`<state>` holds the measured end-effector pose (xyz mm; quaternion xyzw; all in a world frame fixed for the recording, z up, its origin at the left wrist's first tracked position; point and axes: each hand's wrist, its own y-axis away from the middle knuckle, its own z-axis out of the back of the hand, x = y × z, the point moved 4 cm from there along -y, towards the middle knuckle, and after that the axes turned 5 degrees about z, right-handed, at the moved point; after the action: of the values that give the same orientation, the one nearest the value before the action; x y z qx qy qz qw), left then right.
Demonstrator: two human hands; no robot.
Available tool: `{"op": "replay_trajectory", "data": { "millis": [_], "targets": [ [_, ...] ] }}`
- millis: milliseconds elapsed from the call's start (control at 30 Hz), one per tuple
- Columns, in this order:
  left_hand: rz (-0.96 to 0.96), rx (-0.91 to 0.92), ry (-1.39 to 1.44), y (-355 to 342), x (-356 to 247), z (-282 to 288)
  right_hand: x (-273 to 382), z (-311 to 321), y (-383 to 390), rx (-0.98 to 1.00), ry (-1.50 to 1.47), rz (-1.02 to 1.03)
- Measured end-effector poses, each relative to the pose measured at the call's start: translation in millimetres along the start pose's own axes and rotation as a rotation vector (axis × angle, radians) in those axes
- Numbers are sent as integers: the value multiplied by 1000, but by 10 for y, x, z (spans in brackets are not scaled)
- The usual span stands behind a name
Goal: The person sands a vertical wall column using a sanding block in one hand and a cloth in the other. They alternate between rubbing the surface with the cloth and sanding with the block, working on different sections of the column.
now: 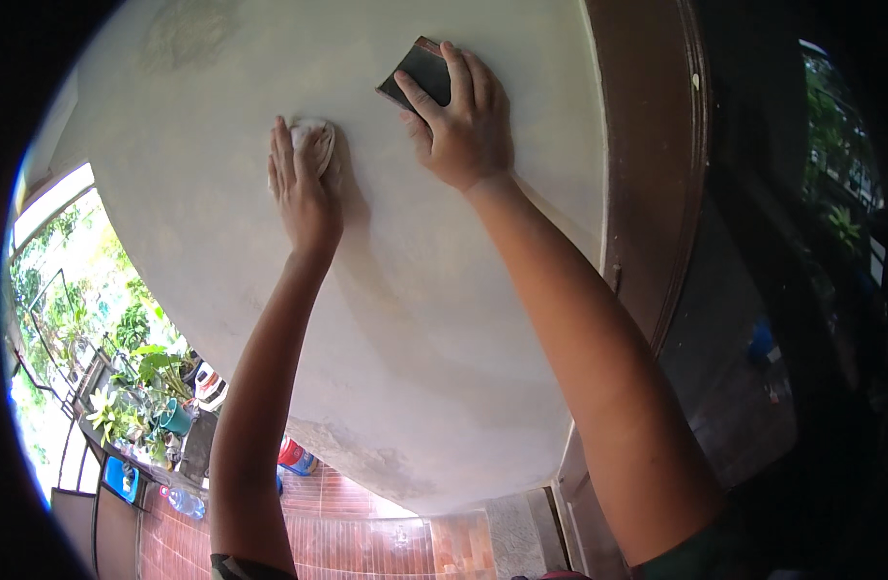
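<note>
A pale, patchy plastered wall point(482, 319) fills the middle of the view. My left hand point(306, 188) presses a crumpled white cloth point(318, 136) against it, with fingers bent over the cloth. Higher up and to the right, my right hand point(463, 126) grips a dark rectangular block point(426, 68) with a reddish edge, held to the wall surface. Its thumb is beside the block's lower side and the fingers lie over its face. Both forearms rise from the lower edge and cast shadows on the wall.
A brown door frame point(647, 193) borders the wall at right, beside dark glossy glass point(830, 290). At left are potted plants point(154, 387), a railing point(57, 329), a blue tray point(122, 478) and a plastic bottle point(183, 502). A red-and-blue container point(299, 456) stands on the tiled floor point(376, 551).
</note>
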<state>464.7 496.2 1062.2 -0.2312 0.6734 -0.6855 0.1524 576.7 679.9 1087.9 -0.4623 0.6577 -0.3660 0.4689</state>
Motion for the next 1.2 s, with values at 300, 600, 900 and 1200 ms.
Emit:
{"op": "replay_trajectory", "data": {
  "millis": [300,600,900,1200],
  "targets": [
    [-297,271,111,1206,-924,-495,6,32,-1,68,-43,-11],
    [-775,694,73,3332,-1273,-296,6,30,34,107,-36,-26],
    [-652,688,37,3555,-243,109,-7,-12,32,0,11,26],
    [17,-83,-170,1421,1536,996,54,35,37,6,38,92]
  ]
}}
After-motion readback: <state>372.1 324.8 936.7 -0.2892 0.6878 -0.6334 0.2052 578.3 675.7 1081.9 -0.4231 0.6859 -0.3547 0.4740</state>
